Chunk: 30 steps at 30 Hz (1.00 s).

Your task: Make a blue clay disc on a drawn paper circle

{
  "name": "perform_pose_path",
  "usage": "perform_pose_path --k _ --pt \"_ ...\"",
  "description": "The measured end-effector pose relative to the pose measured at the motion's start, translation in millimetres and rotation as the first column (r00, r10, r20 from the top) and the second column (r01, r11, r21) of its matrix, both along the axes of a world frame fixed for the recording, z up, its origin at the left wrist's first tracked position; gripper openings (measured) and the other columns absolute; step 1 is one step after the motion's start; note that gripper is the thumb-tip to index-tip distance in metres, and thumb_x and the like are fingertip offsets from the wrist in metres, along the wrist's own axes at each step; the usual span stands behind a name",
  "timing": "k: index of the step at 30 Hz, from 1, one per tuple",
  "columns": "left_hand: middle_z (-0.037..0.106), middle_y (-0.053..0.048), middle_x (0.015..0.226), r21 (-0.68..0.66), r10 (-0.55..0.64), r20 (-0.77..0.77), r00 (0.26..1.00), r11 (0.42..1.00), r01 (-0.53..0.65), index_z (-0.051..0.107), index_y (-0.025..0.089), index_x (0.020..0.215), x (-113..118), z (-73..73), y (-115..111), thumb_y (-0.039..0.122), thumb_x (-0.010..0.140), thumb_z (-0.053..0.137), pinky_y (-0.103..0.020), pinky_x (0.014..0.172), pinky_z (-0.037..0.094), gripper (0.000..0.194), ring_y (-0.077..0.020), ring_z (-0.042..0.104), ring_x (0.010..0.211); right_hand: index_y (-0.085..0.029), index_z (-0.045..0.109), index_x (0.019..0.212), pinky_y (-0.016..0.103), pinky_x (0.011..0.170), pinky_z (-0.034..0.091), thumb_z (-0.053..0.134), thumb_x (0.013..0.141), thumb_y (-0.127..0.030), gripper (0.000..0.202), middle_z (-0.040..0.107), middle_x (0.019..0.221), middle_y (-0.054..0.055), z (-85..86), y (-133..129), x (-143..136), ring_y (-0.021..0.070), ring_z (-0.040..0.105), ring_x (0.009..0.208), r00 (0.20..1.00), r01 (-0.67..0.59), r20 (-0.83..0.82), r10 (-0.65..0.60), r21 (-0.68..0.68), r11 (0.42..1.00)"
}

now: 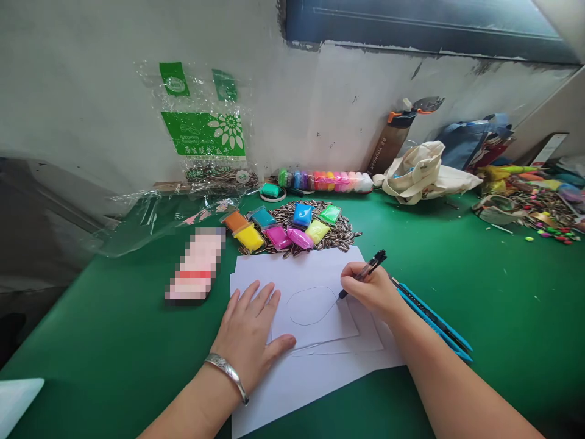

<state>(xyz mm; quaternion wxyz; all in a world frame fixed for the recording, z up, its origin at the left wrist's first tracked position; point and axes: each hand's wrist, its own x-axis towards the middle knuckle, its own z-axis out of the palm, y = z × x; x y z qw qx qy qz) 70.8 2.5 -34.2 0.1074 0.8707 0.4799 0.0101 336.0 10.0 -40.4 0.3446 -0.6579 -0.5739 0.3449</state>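
White sheets of paper lie overlapped on the green table, and a thin curved outline is drawn on the top one. My left hand rests flat on the left part of the paper with its fingers spread, a silver bracelet round the wrist. On the right, my right hand grips a black pen, whose tip touches the right end of the outline.
Colourful clay packets lie on sunflower seeds behind the paper. Blue tools are beside my right forearm, a blurred pinkish object at left. A bottle, cloth bag and plastic bag are by the wall.
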Motion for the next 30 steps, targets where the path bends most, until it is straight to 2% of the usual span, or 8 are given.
perform_pose_path --k 7,11,13,15,18,23,26,30 --pt "0.043 -0.008 0.141 0.003 0.002 0.032 0.999 1.0 -0.002 0.047 0.019 0.133 -1 -0.4 0 0.056 0.08 0.053 -0.056 0.108 0.021 0.065 -0.0338 0.03 0.132 -0.018 0.053 0.056 0.023 0.047 0.027 0.049 0.068 -0.017 0.013 0.042 0.051 -0.005 1.6 0 1 0.0099 0.038 0.05 1.0 0.011 -0.018 -0.011 0.026 1.0" --pt "0.043 -0.008 0.141 -0.008 0.007 0.03 1.0 1.0 -0.007 0.047 0.02 0.133 0 1.2 -1 0.055 0.08 0.053 -0.056 0.108 0.02 0.064 -0.0338 0.03 0.132 -0.018 0.056 0.057 0.024 0.048 0.029 0.054 0.072 -0.019 0.015 0.044 0.053 -0.004 4.3 0 1 0.0105 0.04 0.053 0.987 0.071 -0.151 -0.056 0.098 0.993" --pt "0.043 -0.007 0.142 -0.018 0.014 0.025 1.0 1.0 -0.013 0.046 0.02 0.134 0 2.0 -1 0.054 0.08 0.054 -0.056 0.109 0.019 0.064 -0.0335 0.029 0.133 -0.018 0.062 0.066 0.025 0.054 0.036 0.058 0.077 -0.026 0.014 0.052 0.061 -0.002 5.9 0 0 0.0122 0.047 0.059 0.955 0.158 -0.276 -0.11 0.158 0.975" --pt "0.042 -0.007 0.142 -0.024 0.022 0.026 0.999 0.999 -0.021 0.046 0.021 0.134 0 2.6 -1 0.053 0.08 0.055 -0.055 0.109 0.019 0.064 -0.0332 0.029 0.133 -0.019 0.067 0.083 0.028 0.063 0.042 0.057 0.082 -0.035 0.019 0.061 0.072 0.001 8.8 -2 -1 0.0149 0.055 0.068 0.903 0.23 -0.405 -0.139 0.185 0.955" --pt "0.043 -0.006 0.142 -0.013 0.029 0.04 0.999 1.0 -0.028 0.046 0.022 0.133 0 2.4 -2 0.054 0.079 0.055 -0.054 0.11 0.017 0.063 -0.0325 0.028 0.133 -0.021 0.067 0.099 0.033 0.07 0.046 0.052 0.086 -0.043 0.03 0.067 0.08 0.005 17.7 -10 -5 0.018 0.06 0.074 0.861 0.211 -0.497 -0.106 0.16 0.964" --pt "0.041 -0.007 0.142 0.004 0.037 0.044 0.998 0.999 -0.038 0.046 0.02 0.134 1 1.8 -4 0.052 0.08 0.054 -0.054 0.109 0.017 0.063 -0.0325 0.028 0.133 -0.022 0.069 0.094 0.033 0.075 0.049 0.064 0.078 -0.033 0.02 0.069 0.087 0.005 32.5 -38 -24 0.0213 0.063 0.083 0.939 -0.024 -0.343 0.035 0.036 0.999" --pt "0.042 -0.006 0.142 0.012 0.046 0.048 0.998 0.999 -0.047 0.046 0.02 0.133 2 2.0 -5 0.052 0.081 0.053 -0.053 0.11 0.016 0.062 -0.0321 0.028 0.133 -0.02 0.068 0.085 0.031 0.073 0.048 0.061 0.076 -0.026 0.013 0.068 0.085 0.004 28.4 -53 -38 0.0205 0.062 0.082 0.971 -0.053 -0.232 0.048 -0.015 0.998" --pt "0.042 -0.007 0.142 0.019 0.043 0.056 0.998 0.999 -0.044 0.046 0.02 0.133 3 2.2 -6 0.053 0.081 0.052 -0.053 0.11 0.016 0.062 -0.0316 0.028 0.133 -0.019 0.062 0.079 0.026 0.058 0.045 0.053 0.076 -0.024 0.011 0.063 0.071 0.001 15.9 -60 -51 0.0162 0.057 0.065 0.989 -0.039 -0.143 0.04 0.011 0.999"
